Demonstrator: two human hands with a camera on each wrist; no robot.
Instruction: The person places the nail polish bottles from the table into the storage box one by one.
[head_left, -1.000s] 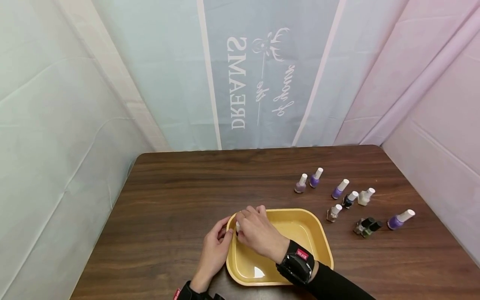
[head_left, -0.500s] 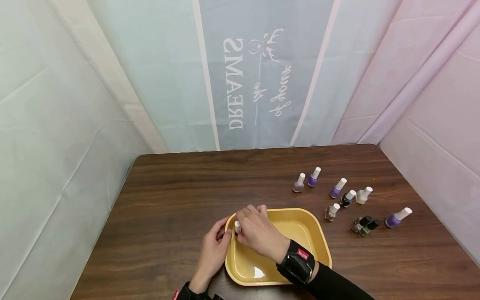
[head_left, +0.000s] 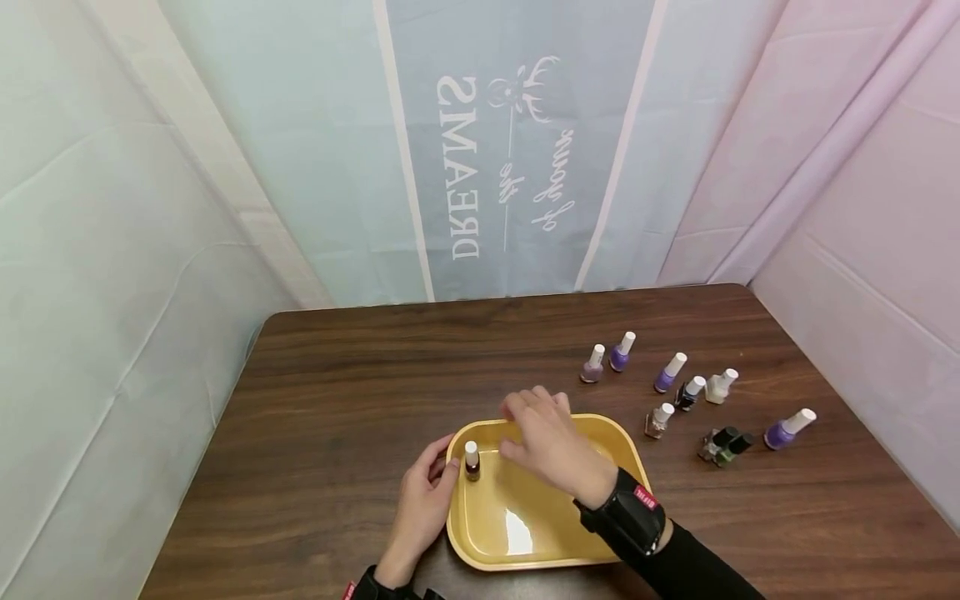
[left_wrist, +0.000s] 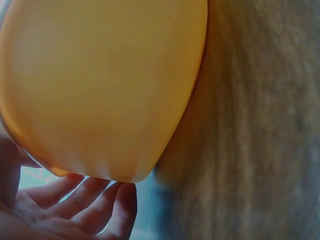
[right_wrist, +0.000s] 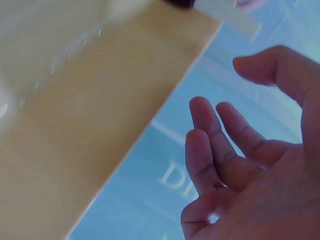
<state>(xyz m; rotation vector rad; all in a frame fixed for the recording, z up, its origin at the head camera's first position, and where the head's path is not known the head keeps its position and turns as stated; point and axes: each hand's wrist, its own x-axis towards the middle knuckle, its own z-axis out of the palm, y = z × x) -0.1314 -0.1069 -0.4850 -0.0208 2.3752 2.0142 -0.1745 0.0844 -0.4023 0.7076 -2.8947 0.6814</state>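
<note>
Though round-cornered, glossy rectangular tray (head_left: 543, 508)

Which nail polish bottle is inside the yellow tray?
The dark nail polish bottle with a white cap, near the left hand. The other bottles are all outside the yellow tray, on the wooden table.
</note>
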